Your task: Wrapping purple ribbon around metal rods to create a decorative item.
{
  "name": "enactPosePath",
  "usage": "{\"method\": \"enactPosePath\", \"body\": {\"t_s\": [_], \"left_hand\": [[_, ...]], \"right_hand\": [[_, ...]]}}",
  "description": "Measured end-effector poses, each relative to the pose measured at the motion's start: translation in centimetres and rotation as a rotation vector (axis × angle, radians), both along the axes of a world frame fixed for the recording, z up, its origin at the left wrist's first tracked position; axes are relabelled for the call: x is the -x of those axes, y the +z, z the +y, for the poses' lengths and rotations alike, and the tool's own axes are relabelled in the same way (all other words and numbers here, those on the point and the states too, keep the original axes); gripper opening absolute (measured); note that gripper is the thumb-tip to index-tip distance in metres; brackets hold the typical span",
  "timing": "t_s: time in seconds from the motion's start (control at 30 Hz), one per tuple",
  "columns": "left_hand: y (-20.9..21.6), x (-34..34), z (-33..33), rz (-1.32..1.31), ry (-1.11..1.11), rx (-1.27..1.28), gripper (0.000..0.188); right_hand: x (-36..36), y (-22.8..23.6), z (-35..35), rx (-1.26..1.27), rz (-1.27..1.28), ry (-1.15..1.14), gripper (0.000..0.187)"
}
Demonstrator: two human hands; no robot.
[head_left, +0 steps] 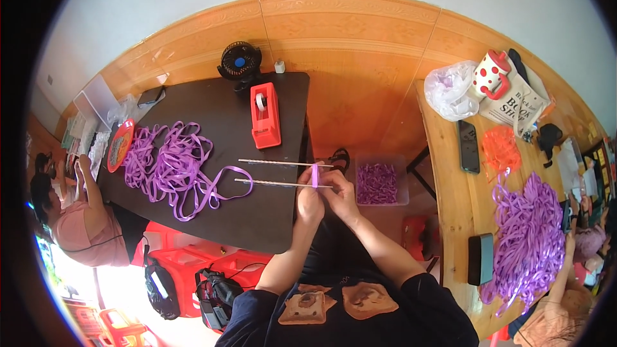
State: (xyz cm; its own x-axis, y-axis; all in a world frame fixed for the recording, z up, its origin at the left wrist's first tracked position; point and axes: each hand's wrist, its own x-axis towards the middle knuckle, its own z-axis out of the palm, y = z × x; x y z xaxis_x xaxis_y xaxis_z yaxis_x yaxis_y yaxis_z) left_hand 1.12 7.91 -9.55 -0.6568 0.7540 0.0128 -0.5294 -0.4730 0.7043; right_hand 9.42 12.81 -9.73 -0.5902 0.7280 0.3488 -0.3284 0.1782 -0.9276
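Note:
Two thin pale rods (273, 182) lie side by side, reaching from over the dark table's right edge to my hands. A band of purple ribbon (315, 175) is wrapped across both near their right ends. My left hand (309, 203) is closed just below the band, its fingertips pinching the ribbon. My right hand (340, 194) is closed at the band's right side, fingers pressed around the ribbon and rod ends. The fingers partly hide the exact grip. A loose heap of purple ribbon (178, 160) lies on the table, one loop curling toward the rods.
The dark table (257, 218) also bears a red tape dispenser (265, 119), a black fan (240, 63) and a red dish (121, 146). A clear bin of purple pieces (378, 183) stands on the floor. The wooden table (455, 238) at right holds more ribbon (528, 238). People sit at both sides.

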Motion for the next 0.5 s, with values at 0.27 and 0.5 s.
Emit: {"method": "enactPosePath", "body": {"t_s": [0.27,0.5], "left_hand": [[5.1,-3.9,-4.4,0.103,0.079,0.275,0.03],[6.7,-3.0,-4.7,-0.229,-0.015,0.33,0.035]], "right_hand": [[-0.8,2.8,-4.7,0.227,-0.089,-0.029,0.029],[-1.4,5.9,-5.5,0.511,0.007,0.081,0.033]]}}
